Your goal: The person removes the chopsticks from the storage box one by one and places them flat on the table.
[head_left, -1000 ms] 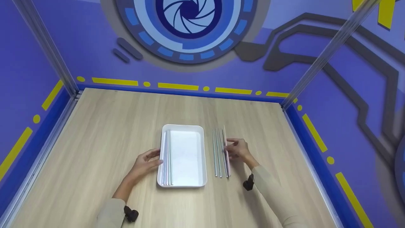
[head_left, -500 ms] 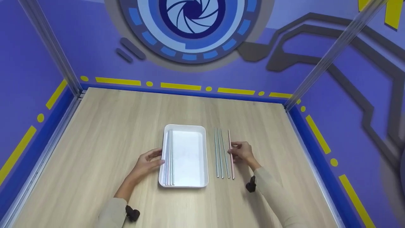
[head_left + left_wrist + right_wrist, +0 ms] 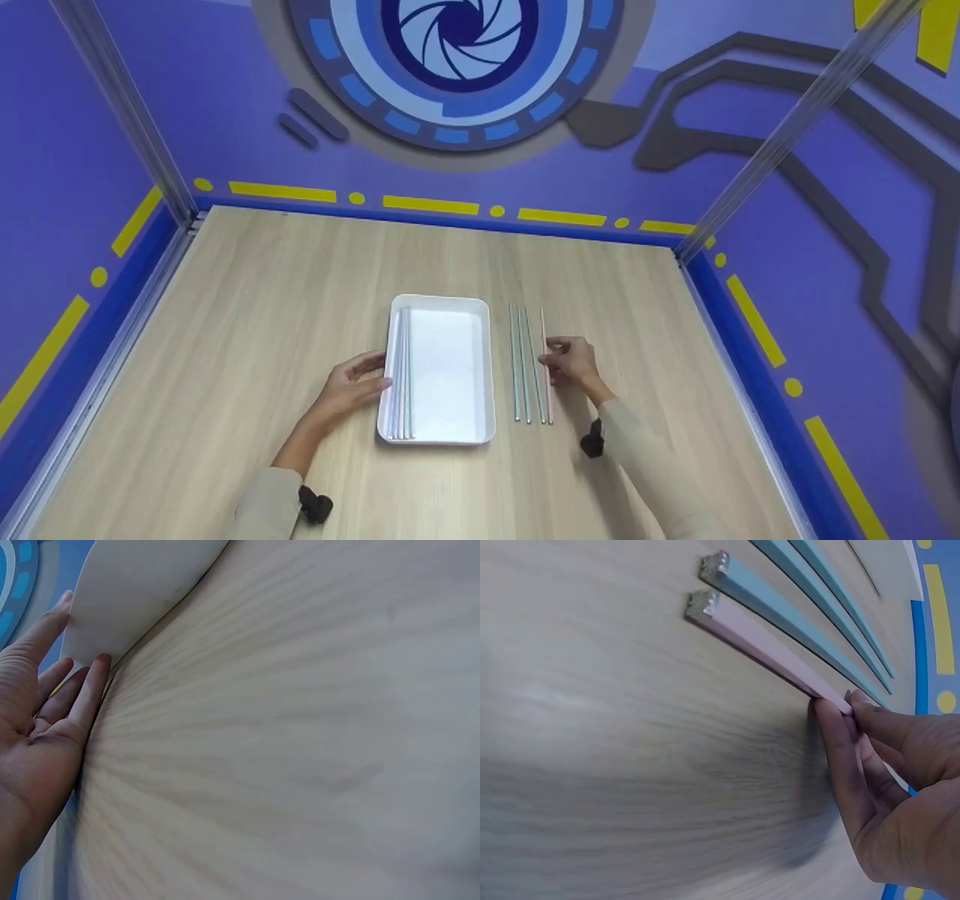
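My right hand [image 3: 571, 361] pinches a pink chopstick [image 3: 769, 649] between thumb and fingers. Its silver end points back toward me, low over the wood in the right wrist view. Just left of it lie several teal chopsticks [image 3: 799, 624], side by side and roughly parallel. My left hand [image 3: 349, 385] touches the left side of a white tray [image 3: 450, 367], with fairly straight fingers [image 3: 91, 694] against the outer wall and the thumb at the rim. Along the tray's left inner side lie several pale chopsticks [image 3: 406, 375].
The tray and loose chopsticks are on a light wood table [image 3: 300, 255]. Blue panels with yellow marks [image 3: 430, 205] wall it in at the back and both sides. Metal posts [image 3: 795, 135] stand at the rear corners.
My right hand has moved the pink chopstick a little right, away from the teal ones, then slightly back toward them. The left hand stays at the tray; the view has shifted slightly.
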A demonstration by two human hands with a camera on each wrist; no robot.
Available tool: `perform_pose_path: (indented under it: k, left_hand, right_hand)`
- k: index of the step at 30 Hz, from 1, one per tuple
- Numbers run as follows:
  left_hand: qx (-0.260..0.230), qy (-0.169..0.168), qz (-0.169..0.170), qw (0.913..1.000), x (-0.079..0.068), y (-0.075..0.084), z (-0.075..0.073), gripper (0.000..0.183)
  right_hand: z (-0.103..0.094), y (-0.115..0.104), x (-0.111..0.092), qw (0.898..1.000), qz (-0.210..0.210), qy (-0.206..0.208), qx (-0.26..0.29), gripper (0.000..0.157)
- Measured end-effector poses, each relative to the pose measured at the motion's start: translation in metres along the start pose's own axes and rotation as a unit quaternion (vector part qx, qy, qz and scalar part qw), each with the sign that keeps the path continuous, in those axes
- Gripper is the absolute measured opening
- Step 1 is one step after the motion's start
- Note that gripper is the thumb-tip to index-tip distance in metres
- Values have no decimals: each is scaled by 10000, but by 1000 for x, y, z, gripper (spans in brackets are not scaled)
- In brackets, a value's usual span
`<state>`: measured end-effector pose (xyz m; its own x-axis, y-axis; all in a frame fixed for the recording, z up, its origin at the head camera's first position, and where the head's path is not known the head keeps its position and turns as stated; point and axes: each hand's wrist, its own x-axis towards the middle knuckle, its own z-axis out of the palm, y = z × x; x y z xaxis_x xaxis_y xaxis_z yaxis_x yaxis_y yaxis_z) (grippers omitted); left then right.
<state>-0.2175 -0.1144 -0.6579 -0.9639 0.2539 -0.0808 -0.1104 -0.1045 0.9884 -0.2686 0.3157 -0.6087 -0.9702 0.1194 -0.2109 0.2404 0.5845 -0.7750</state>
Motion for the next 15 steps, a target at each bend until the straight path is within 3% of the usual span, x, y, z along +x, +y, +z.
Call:
perform_pose_path:
  k: [15]
  left_hand:
    - [50, -1, -42, 10000, -1, 0, 0, 63]
  right_hand:
    - [4, 3, 4, 10000, 72, 1, 56, 47]
